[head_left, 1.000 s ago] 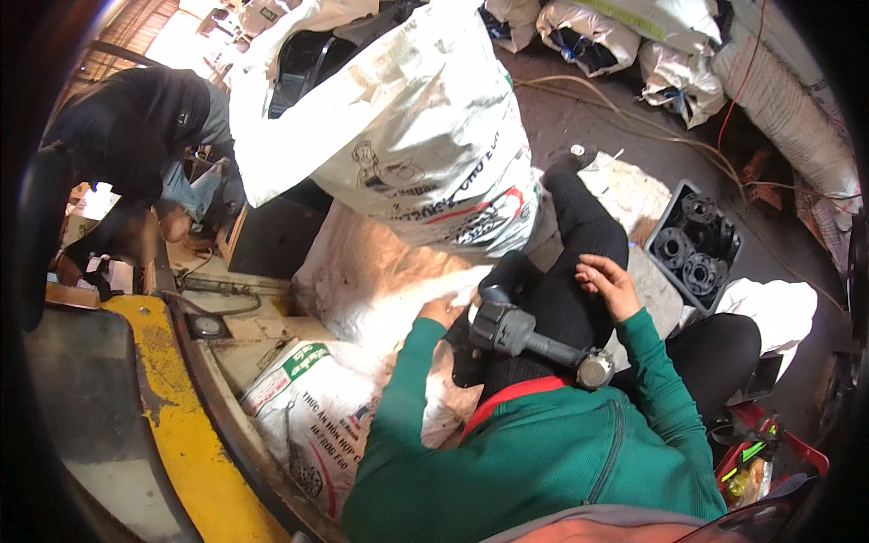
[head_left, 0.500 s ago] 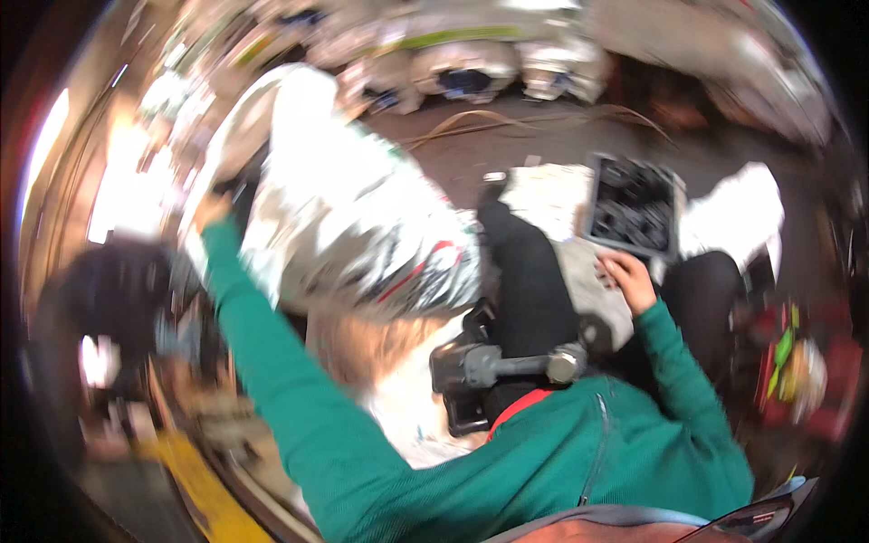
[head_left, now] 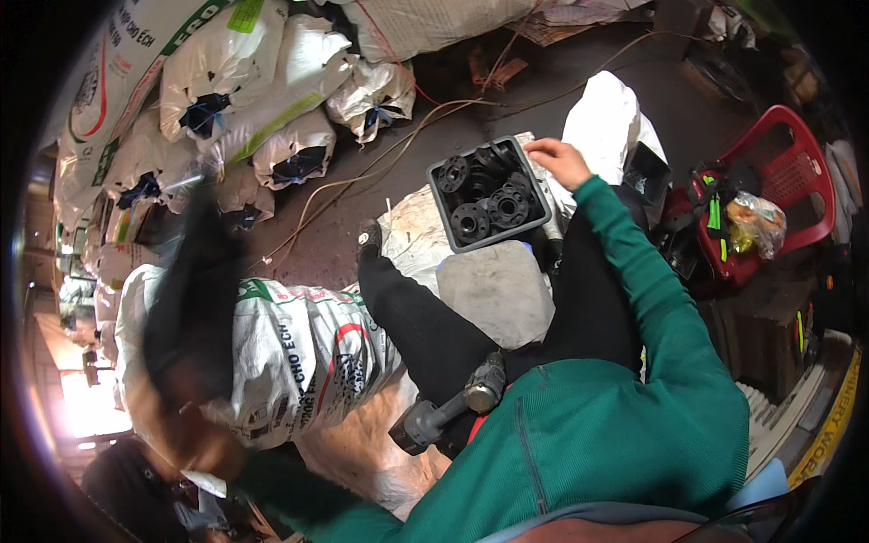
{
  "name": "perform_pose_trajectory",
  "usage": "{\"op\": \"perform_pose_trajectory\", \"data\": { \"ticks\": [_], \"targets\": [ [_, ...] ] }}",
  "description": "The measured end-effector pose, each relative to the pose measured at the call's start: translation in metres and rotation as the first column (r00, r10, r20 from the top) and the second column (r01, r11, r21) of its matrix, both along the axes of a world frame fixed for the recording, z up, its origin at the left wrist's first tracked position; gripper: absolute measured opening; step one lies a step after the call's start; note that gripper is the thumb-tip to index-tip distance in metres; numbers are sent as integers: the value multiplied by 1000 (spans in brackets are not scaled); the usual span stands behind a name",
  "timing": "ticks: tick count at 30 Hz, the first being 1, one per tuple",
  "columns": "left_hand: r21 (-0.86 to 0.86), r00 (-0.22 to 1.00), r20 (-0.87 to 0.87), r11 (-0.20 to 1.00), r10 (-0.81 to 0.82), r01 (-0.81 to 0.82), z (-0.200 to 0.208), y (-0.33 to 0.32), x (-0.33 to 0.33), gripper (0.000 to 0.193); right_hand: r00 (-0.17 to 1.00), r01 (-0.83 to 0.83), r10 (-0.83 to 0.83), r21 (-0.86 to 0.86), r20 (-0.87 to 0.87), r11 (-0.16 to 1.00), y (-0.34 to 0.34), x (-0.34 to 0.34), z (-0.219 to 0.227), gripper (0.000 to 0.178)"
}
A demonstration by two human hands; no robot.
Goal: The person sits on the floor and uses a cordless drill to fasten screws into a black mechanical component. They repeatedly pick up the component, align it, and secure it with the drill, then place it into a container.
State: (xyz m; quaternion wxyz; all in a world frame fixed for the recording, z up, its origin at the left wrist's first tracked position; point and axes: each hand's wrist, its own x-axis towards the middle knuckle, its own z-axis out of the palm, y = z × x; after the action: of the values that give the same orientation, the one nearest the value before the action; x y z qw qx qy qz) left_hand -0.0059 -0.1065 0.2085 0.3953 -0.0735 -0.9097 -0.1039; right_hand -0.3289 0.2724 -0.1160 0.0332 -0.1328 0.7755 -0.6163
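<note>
My left hand [head_left: 204, 443] is smeared by motion beside the mouth of a white woven sack [head_left: 299, 362] lying at my left. A long blurred black thing [head_left: 195, 299] rises from this hand, which seems closed on it; its kind cannot be made out. My right hand [head_left: 559, 163] has its fingers stretched toward the right rim of a grey plastic crate [head_left: 503, 237]; whether they touch it is unclear. That hand holds nothing visible. Several black round flanged parts [head_left: 509, 206] fill the crate, in front of me between my legs.
A grey pad [head_left: 498, 294] lies just nearer than the crate. Full white sacks [head_left: 222, 72] are piled at the far left. Cables [head_left: 434, 113] cross the dark floor. A red plastic chair [head_left: 787, 172] stands at the right with a plastic bag [head_left: 756, 222] on it.
The view has turned left. My left hand has moved nearer from the sack's mouth, with the blurred black thing at it. My right hand has gone from the crate's near side to its right rim.
</note>
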Motion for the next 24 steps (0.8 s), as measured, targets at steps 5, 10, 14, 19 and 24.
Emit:
{"op": "perform_pose_trajectory", "data": {
  "ticks": [5,10,14,19,24],
  "targets": [
    [215,794,459,917,-399,337,-202,109,-101,57,967,217,-152,352,-203,911,-54,-56,-90,37],
    [231,759,334,829,-559,510,-356,172,-113,45,980,94,11,507,-200,857,-48,-108,-146,56],
    [27,556,726,825,-405,565,-415,197,-90,39,968,-249,206,468,141,848,-40,-171,-187,64],
    [50,401,857,826,-324,562,-435,200,-82,35,970,-227,235,575,62,786,-27,-201,-237,64],
    [286,446,834,945,-326,157,-379,161,-77,39,973,-182,232,566,-17,804,-37,-193,-225,57]
  ]
}}
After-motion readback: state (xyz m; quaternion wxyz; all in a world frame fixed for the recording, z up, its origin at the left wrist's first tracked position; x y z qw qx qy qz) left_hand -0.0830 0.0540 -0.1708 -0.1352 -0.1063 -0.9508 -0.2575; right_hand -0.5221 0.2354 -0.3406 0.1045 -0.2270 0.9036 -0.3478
